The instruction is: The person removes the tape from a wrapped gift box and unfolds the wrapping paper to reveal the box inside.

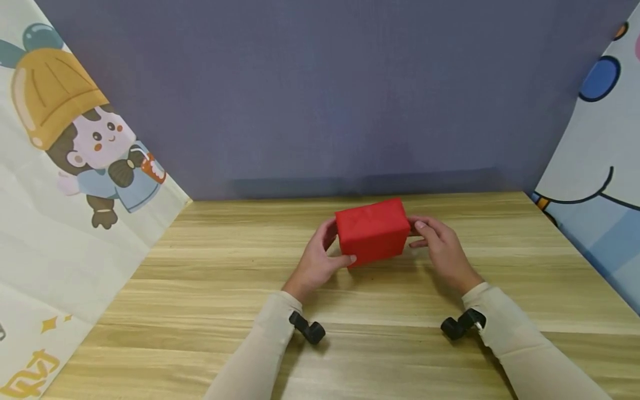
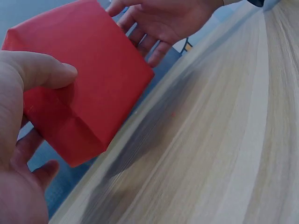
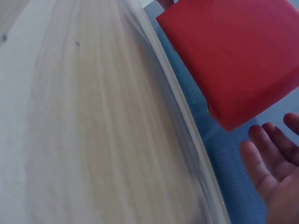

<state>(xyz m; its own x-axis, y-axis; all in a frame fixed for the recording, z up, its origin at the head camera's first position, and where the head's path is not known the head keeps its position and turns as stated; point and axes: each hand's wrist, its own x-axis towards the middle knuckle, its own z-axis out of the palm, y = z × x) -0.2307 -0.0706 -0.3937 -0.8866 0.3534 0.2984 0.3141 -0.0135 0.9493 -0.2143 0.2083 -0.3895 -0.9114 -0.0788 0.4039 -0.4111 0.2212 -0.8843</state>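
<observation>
A box wrapped in red paper is held tilted above the wooden table, its right end higher than its left in the head view. My left hand grips its left end, the thumb lying on the front face and the other fingers partly hidden behind. In the left wrist view that thumb presses flat on the red paper. Close by the box's right end is my right hand, fingers loosely spread. The right wrist view has these fingers beside the box's corner; whether a fingertip touches it I cannot tell.
The light wooden table runs back to a grey-blue cloth. A cartoon-printed sheet stands on the left, another printed sheet on the right. Each sleeve carries a small black wrist mount.
</observation>
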